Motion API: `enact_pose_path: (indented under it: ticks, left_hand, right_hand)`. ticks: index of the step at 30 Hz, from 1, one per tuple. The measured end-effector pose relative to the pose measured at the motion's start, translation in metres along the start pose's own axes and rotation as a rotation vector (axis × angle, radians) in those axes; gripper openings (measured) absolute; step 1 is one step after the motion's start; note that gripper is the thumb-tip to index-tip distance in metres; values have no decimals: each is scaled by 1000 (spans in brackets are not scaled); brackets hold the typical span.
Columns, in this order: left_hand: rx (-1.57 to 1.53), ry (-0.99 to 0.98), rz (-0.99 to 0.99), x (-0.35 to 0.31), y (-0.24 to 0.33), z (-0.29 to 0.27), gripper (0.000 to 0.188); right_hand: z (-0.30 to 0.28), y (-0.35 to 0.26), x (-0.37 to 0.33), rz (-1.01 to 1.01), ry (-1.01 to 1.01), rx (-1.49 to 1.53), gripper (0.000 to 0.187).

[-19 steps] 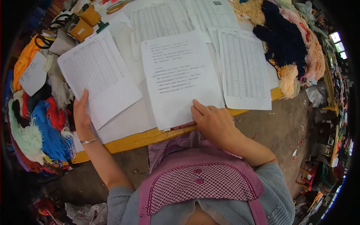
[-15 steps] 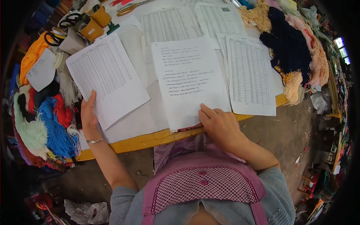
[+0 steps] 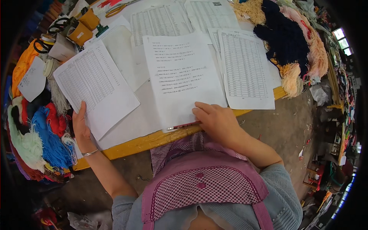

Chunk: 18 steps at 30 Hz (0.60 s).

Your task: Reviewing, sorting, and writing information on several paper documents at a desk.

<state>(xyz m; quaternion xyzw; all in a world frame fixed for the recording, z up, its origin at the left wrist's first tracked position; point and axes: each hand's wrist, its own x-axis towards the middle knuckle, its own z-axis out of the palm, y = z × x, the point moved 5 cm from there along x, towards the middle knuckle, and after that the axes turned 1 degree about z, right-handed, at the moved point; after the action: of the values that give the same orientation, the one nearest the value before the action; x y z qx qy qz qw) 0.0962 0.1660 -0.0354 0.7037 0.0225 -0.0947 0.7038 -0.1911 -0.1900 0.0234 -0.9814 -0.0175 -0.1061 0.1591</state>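
My left hand (image 3: 81, 129) grips the lower left edge of a printed table sheet (image 3: 119, 101), its thumb on top and its fingers mostly hidden behind the edge. Before me lies a white page (image 3: 180, 103) with lines of text, some struck through by hand. On that page's lower right part rests my right hand (image 3: 219, 122), fingers curled. A dark red pencil (image 3: 183, 125) sticks out leftward from under this hand along the page's bottom edge, eraser end outward; the grip itself is partly hidden. Close on the right is another table sheet (image 3: 247, 73).
More printed sheets (image 3: 155, 23) lie farther back. Scissors (image 3: 115, 10) and yellow holders (image 3: 80, 33) stand or lie at the far left. Coloured yarn bundles (image 3: 50, 134) crowd the left, and a navy yarn heap (image 3: 285, 38) the right. A yellow table edge (image 3: 142, 144) runs in front.
The whole view has turned slightly, shifting the scene to the left. Both hands keep their places on the papers, with no clear movement of the sheets or the pencil.
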Motion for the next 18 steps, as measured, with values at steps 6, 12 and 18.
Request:
enact_pose_path:
  ticks: [6,12,18]
  left_hand:
    - [16,42,8,-6,-3,-10,57]
    - [21,32,16,-4,0,1,57]
    - [11,28,0,-4,-2,-3,57]
  right_hand:
    - [-67,88,-14,486,357,-77,27]
    - [-77,193,-59,844,197,-471,63]
    - [-78,206,-64,1009,117,-393,82]
